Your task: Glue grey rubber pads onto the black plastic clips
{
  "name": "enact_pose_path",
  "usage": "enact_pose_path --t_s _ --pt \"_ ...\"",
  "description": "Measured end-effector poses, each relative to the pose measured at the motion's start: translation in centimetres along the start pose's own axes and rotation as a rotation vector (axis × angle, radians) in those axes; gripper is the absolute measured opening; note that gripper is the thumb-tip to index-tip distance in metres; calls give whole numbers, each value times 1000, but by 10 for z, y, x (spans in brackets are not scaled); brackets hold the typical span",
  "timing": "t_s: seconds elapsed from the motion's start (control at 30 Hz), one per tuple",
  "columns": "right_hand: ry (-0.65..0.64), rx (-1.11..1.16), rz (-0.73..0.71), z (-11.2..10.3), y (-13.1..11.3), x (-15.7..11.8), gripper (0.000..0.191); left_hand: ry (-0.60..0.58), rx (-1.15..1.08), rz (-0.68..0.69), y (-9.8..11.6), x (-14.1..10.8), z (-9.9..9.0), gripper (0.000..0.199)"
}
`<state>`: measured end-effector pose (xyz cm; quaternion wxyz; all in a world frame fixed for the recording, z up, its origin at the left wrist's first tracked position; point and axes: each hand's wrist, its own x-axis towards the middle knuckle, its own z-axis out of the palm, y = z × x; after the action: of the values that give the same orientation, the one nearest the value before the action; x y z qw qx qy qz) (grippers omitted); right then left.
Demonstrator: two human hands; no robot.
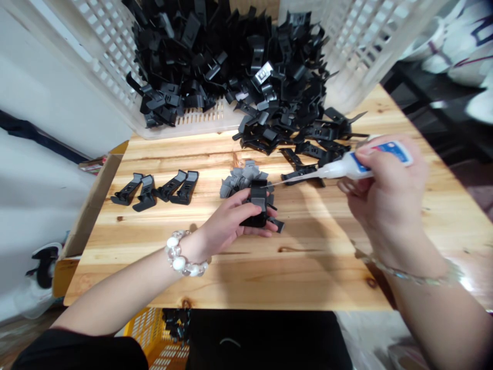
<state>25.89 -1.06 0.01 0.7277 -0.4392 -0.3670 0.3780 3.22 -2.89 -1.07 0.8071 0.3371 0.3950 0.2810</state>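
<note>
My left hand (227,223) is curled around a black plastic clip (258,205), fingers wrapped under it and thumb pressed on top, just above the middle of the wooden table (215,267). A clear beaded bracelet (180,255) sits on that wrist. My right hand (389,200) pinches a white glue bottle (365,165) with a blue and red label, between thumb and fingers, above the table's right side. A thin bracelet (414,275) is on that wrist. The bottle's long fine nozzle (292,179) points left, its tip just beside the top of the clip; cannot tell if they touch.

Below the table's near edge is a yellow plastic crate (144,329) with black parts in it. On the table, just behind the clip, is a heap of small gray pads (243,180). Four black clips (156,188) lie in a row on the table's left side. More black clips (308,149) lie loose toward the table's far right. At the table's far edge stands a white plastic crate (103,51), heaped with black clips (231,67) that spill over its front.
</note>
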Motion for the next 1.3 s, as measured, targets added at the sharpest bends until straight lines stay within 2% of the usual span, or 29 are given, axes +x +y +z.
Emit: enact_pose_path --t_s 1.3 --pt "6 -1 29 4 -3 -3 19 -14 7 3 -1 0 -1 22"
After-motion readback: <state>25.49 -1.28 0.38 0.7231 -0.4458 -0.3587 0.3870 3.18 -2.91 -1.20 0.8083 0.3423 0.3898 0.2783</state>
